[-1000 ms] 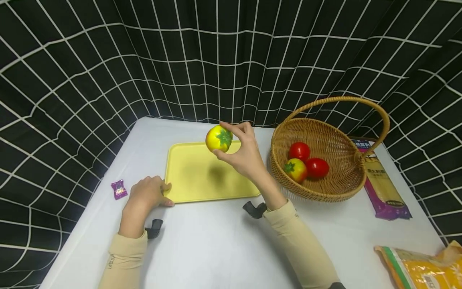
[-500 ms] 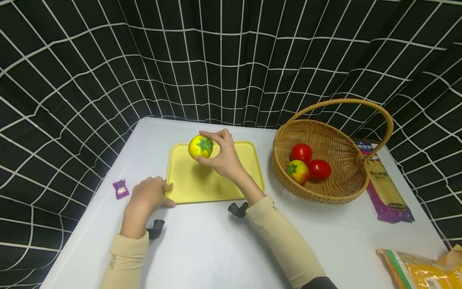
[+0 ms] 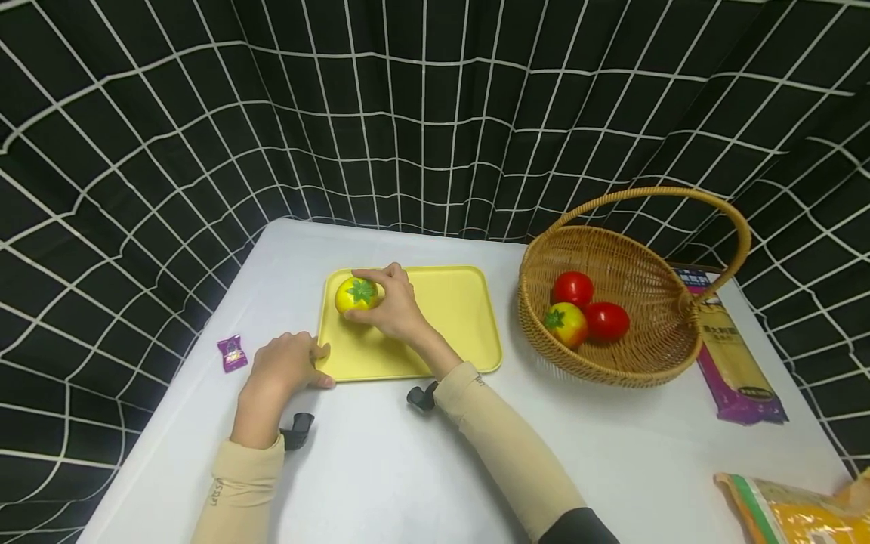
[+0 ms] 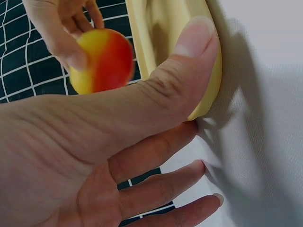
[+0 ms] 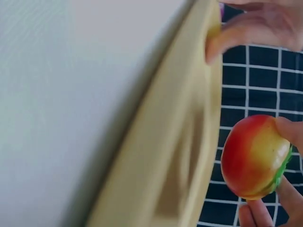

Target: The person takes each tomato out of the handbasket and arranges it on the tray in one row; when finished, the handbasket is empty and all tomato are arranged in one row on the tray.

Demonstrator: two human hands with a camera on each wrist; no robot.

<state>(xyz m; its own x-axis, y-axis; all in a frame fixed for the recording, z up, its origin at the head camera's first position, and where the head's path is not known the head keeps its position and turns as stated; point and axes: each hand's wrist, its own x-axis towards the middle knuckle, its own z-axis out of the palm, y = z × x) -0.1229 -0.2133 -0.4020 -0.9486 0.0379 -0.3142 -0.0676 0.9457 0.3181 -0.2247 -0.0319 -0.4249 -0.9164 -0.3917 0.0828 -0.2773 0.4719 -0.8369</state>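
Note:
My right hand (image 3: 399, 306) pinches a red-and-yellow tomato (image 3: 350, 297) with a green star-shaped calyx between thumb and fingers, over the left part of a yellow tray (image 3: 451, 325). The right wrist view shows the red underside of that tomato (image 5: 248, 158) above the tray floor. At the tray's near left corner, my left hand (image 3: 285, 364) holds the edge. In the left wrist view its thumb (image 4: 177, 75) lies on the rim and its forefinger touches the corner from outside.
A wicker basket (image 3: 612, 370) with a tall handle stands to the right, holding two red tomatoes (image 3: 607, 322) and a yellow-red one (image 3: 566, 325). Behind it lies a purple-edged packet (image 3: 737, 355); an orange bag (image 3: 802, 510) is at front right. A small purple wrapped sweet (image 3: 232, 353) lies left.
My right hand has carried the tomato leftward and down, from above the tray's middle to low over its left part. The left hand has stayed at the tray corner.

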